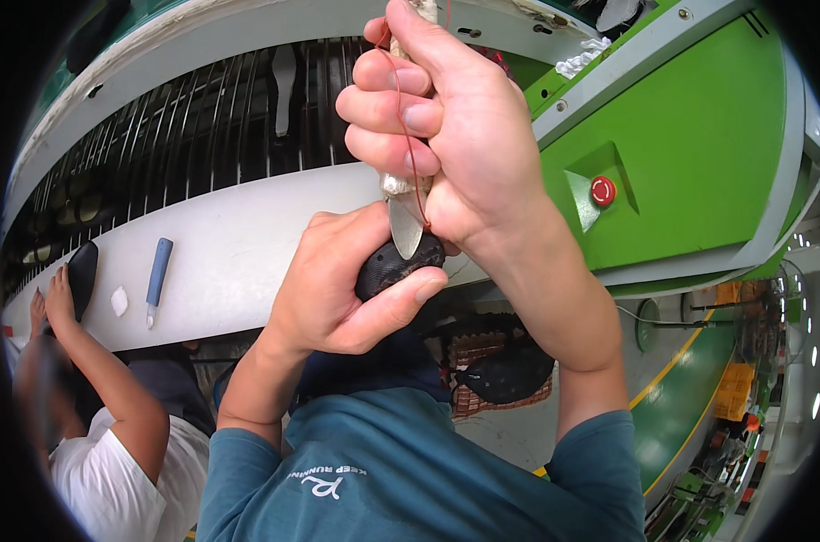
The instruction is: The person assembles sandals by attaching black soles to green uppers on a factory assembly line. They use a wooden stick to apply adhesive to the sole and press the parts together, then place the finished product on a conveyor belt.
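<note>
My right hand point(468, 117) is closed around a light, wrapped handle, its fingers curled. Below the fist, the knife's short pointed blade point(404, 226) angles down against a black shoe point(393, 274). Only the rounded, textured end of that shoe shows; its underside is hidden. My left hand point(342, 280) grips the shoe from the left, with the thumb along its near edge. A thin red cord point(410, 149) hangs past my right fingers and meets the shoe beside the blade.
On the white worktop point(224, 217) lie a blue-handled cutter point(159, 275) and a white scrap point(119, 301). At left, a co-worker's hands point(59, 303) hold a black sole-shaped piece point(82, 280). A green machine panel point(690, 172) with a red button point(602, 190) stands right. Below is a woven basket point(500, 397).
</note>
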